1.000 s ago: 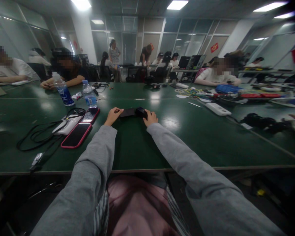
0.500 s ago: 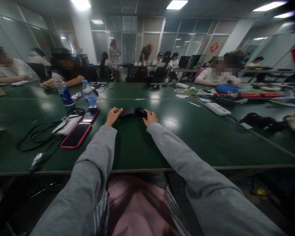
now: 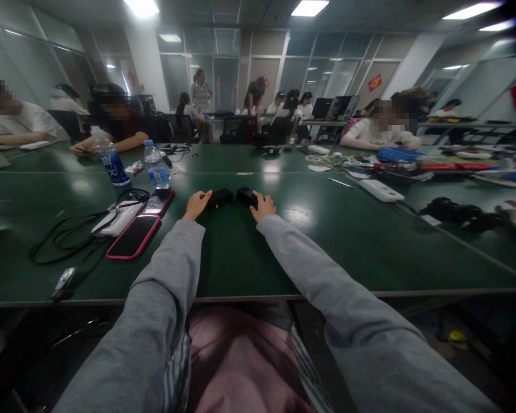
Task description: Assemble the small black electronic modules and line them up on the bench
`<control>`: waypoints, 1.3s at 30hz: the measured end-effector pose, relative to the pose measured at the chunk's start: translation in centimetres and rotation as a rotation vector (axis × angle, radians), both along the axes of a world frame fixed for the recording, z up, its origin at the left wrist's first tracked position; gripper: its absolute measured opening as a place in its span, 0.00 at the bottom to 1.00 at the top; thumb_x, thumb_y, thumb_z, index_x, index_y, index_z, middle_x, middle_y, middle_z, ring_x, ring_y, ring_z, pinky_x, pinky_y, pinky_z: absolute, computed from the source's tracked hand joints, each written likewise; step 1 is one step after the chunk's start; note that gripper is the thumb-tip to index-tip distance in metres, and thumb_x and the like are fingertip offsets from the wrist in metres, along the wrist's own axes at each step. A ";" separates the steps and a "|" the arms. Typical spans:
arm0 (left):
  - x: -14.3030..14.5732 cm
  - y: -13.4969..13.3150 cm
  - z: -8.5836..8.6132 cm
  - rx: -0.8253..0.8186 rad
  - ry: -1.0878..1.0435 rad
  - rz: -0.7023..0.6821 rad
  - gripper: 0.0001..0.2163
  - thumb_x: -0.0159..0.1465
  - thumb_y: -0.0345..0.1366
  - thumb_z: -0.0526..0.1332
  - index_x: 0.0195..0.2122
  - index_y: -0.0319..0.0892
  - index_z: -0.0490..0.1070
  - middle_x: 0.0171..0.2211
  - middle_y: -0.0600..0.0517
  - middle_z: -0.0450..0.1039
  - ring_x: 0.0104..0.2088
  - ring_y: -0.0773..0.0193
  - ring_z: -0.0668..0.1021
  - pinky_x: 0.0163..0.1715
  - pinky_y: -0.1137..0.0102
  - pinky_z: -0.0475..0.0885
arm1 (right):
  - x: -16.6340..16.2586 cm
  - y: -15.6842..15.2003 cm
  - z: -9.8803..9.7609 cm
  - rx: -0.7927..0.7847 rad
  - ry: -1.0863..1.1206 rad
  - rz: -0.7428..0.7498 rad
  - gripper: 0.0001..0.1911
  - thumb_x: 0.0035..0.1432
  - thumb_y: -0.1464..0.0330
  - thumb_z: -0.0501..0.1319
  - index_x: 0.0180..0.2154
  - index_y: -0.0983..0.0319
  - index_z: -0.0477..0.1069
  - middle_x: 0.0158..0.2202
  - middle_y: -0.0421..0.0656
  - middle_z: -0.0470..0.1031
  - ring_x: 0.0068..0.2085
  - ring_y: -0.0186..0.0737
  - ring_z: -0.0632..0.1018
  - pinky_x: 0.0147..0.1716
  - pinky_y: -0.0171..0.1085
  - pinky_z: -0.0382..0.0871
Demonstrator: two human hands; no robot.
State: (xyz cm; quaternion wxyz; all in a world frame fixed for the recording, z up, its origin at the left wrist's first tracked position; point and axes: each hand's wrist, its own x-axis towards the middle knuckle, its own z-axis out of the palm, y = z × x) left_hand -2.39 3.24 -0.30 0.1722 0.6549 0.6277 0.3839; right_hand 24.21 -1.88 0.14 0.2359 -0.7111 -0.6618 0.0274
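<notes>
Both my arms reach out over the green table [image 3: 241,258]. My left hand [image 3: 196,205] is closed on the left end of a small black box [image 3: 221,198], thumb and fingers at its edge. My right hand [image 3: 264,206] is closed around the right end of a second black box [image 3: 246,196], which has a dark glossy face. A narrow gap separates the two boxes. What exactly the boxes are is too dark to tell. Left of my left hand lie two phones, one with a pink-red case [image 3: 133,238] and another [image 3: 158,202] behind it.
A white power bank [image 3: 119,218] with black cables lies beside the phones. Two bottles, one dark blue [image 3: 112,163] and one clear [image 3: 156,166], stand behind them. At right are a pen [image 3: 339,183], a white device [image 3: 382,191] and a cluttered pile. Several people sit across the table.
The box at my left hand has turned: its broad flat face showed before, and now it looks thicker, with its side showing. My right hand and its box have stayed put.
</notes>
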 end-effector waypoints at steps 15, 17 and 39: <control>1.2 -0.8 0.6 0.039 -0.030 -0.204 0.36 0.51 0.55 0.70 0.56 0.41 0.67 0.55 0.40 0.69 0.54 0.50 0.73 0.54 0.59 0.68 | 0.1 -0.2 0.3 -0.021 0.001 0.015 0.32 0.63 0.65 0.58 0.66 0.51 0.51 0.57 0.51 0.59 0.58 0.51 0.65 0.53 0.49 0.62; 1.1 -0.8 0.6 0.031 -0.005 -0.180 0.36 0.50 0.52 0.72 0.57 0.42 0.67 0.54 0.40 0.70 0.52 0.50 0.74 0.53 0.58 0.69 | 0.0 -0.3 0.3 -0.015 0.002 0.013 0.32 0.63 0.65 0.58 0.66 0.51 0.52 0.56 0.51 0.59 0.57 0.51 0.65 0.53 0.49 0.62; -0.3 1.1 -0.3 0.052 0.021 0.056 0.22 0.65 0.55 0.55 0.39 0.41 0.77 0.41 0.42 0.78 0.45 0.53 0.78 0.47 0.62 0.69 | -0.1 -0.2 0.2 -0.004 0.005 -0.002 0.32 0.62 0.65 0.59 0.65 0.50 0.52 0.56 0.50 0.59 0.57 0.50 0.65 0.53 0.49 0.62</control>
